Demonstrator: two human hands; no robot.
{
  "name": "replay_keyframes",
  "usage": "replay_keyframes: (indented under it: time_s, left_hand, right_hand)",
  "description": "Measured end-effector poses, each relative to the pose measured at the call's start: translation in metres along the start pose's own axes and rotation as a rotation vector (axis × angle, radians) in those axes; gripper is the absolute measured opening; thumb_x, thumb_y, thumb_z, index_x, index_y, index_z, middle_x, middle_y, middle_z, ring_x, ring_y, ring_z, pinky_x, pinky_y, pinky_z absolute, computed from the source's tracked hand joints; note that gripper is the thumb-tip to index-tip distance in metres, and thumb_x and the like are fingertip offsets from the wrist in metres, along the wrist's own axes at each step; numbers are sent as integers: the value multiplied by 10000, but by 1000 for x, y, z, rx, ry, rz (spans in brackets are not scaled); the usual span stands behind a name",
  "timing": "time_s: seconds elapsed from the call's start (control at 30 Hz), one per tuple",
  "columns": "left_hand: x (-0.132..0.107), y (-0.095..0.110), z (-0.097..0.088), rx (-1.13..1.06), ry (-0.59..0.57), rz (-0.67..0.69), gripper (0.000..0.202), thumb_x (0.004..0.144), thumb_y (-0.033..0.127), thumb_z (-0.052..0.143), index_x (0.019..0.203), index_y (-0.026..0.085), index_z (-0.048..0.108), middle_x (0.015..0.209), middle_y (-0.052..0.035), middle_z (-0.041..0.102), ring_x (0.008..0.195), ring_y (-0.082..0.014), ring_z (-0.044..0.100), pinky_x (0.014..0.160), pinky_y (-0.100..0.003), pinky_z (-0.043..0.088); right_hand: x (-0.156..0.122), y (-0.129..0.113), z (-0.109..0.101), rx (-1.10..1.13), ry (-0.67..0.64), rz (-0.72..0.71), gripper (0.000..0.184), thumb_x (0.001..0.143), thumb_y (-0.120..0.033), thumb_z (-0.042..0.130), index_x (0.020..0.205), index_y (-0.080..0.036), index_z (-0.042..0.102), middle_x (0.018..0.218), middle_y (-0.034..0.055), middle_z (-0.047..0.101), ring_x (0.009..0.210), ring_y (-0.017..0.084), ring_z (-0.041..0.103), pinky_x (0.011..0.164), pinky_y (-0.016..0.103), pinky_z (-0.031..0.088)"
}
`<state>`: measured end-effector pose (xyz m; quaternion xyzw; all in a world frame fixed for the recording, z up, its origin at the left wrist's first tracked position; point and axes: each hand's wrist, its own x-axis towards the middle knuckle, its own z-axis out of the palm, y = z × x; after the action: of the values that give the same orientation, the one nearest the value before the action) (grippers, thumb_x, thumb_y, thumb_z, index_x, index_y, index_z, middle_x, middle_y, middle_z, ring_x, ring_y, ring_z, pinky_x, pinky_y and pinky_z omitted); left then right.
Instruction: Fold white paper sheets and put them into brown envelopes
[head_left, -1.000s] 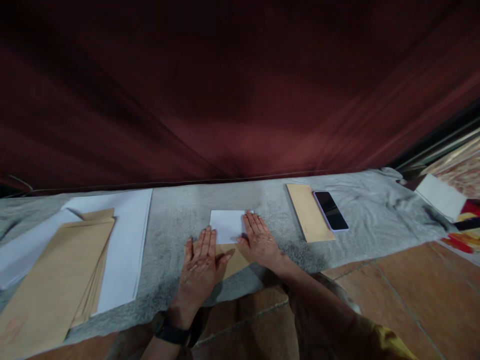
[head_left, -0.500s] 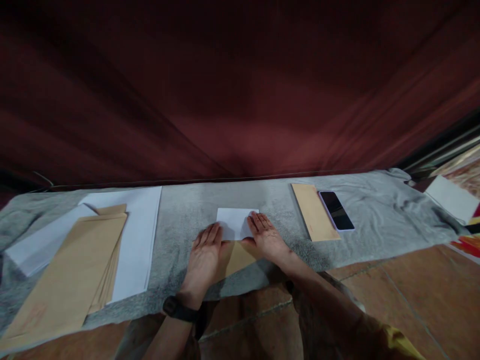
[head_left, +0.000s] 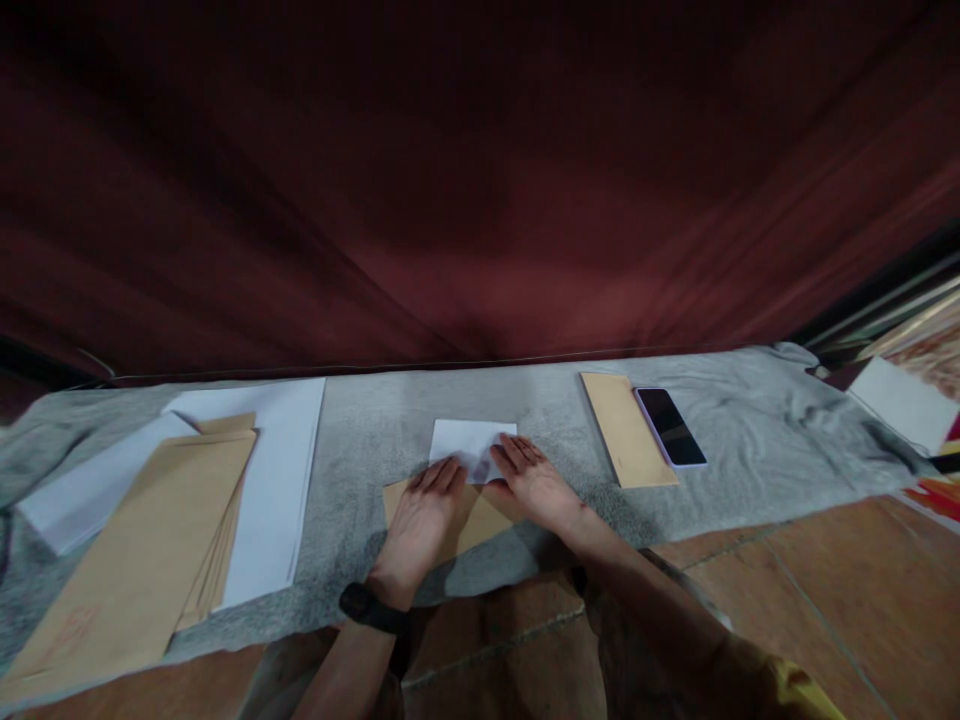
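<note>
A folded white paper (head_left: pixel 463 440) lies at the middle of the grey cloth, its near part meeting a brown envelope (head_left: pixel 480 525). Whether the paper goes inside the envelope I cannot tell, because my hands cover the join. My left hand (head_left: pixel 427 510), with a dark watch on the wrist, rests flat across the envelope, fingertips at the paper's lower left. Pressed on the paper's right side are the outstretched fingers of my right hand (head_left: pixel 532 480); its thumb points inward along the envelope's edge.
On the left, several brown envelopes (head_left: pixel 150 530) overlap white sheets (head_left: pixel 289 480) and a folded white paper (head_left: pixel 97 490). To the right, another brown envelope (head_left: pixel 626 430) lies beside a phone (head_left: pixel 671 425). A dark red curtain (head_left: pixel 480 250) hangs behind the grey cloth (head_left: pixel 375 420).
My left hand has slid right and inward over the envelope, uncovering its left corner. My right hand has barely moved, and the paper looks nearly the same.
</note>
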<state>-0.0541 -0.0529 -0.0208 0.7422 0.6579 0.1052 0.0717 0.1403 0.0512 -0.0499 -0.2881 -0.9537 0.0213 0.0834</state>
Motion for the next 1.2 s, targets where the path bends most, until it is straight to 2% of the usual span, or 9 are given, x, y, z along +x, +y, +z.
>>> replay_keyframes:
  time_s: [0.33, 0.43, 0.5, 0.6, 0.7, 0.8, 0.9, 1.03, 1.2]
  left_hand:
    - [2, -2, 5, 73, 90, 65, 431, 885, 63, 435, 1244, 175, 645, 1298, -118, 679, 1214, -269, 611, 1030, -453, 497]
    - [2, -4, 5, 95, 174, 80, 410, 916, 91, 415, 1239, 195, 645, 1279, -100, 694, 1205, -260, 622, 1080, -456, 466]
    - [2, -5, 0, 78, 274, 70, 410, 944, 110, 410, 1280, 218, 620, 1342, -89, 668, 1281, -258, 583, 1168, -488, 375]
    - [3, -8, -13, -64, 508, -100, 476, 983, 248, 479, 1458, 235, 466, 1551, -104, 484, 1447, -279, 420, 1237, -545, 244]
    - [7, -13, -23, -472, 698, -416, 654, 948, 442, 568, 1531, 218, 373, 1600, -141, 402, 1463, -290, 397, 1209, -506, 324]
    - [13, -11, -22, -1126, 600, -598, 658, 919, 541, 581, 1460, 181, 483, 1450, -167, 579, 1311, -274, 576, 1123, -450, 444]
    - [18, 3, -14, -1590, 382, -624, 647, 839, 564, 681, 1334, 155, 599, 1290, -160, 694, 1139, -264, 683, 1003, -407, 529]
    - [19, 22, -4, -1733, 262, -663, 539, 700, 453, 837, 1113, 130, 711, 1119, -124, 768, 991, -252, 727, 884, -333, 562]
    - [16, 26, 2, -1794, 212, -701, 452, 699, 436, 838, 1040, 156, 737, 1094, -110, 777, 927, -241, 747, 832, -332, 578]
  right_hand:
    - [-3, -9, -1, 58, 23, 15, 490, 931, -229, 602, 1400, -94, 557, 1493, 227, 504, 1381, 316, 481, 1196, 479, 335]
    - [-3, -10, -5, 82, 16, 10, 504, 930, -109, 529, 1433, -131, 526, 1492, 192, 520, 1383, 286, 482, 1183, 469, 359]
    - [-2, -7, -11, 145, 20, 27, 532, 923, -55, 470, 1447, -133, 512, 1477, 171, 543, 1361, 265, 506, 1169, 441, 379]
    - [0, 5, -24, 414, 85, 163, 503, 955, -93, 398, 1438, -147, 527, 1422, 149, 600, 1269, 257, 585, 1101, 426, 445]
    - [2, 14, -33, 947, 201, 399, 388, 1017, -335, 409, 1271, -168, 649, 1182, 115, 733, 1060, 266, 688, 945, 416, 538]
    - [5, 9, -33, 1568, 196, 559, 491, 920, -599, 557, 1082, -157, 697, 937, 85, 762, 880, 258, 718, 816, 391, 570]
    - [7, -8, -24, 1888, 107, 609, 527, 758, -637, 746, 999, -170, 710, 899, 67, 755, 818, 232, 715, 773, 361, 562]
    - [8, -23, -9, 1904, 114, 644, 479, 715, -618, 790, 916, -187, 726, 853, 40, 752, 779, 198, 694, 738, 323, 544]
    - [9, -22, -5, 1896, 150, 656, 459, 730, -615, 776, 907, -195, 721, 881, 35, 755, 785, 189, 684, 750, 313, 542]
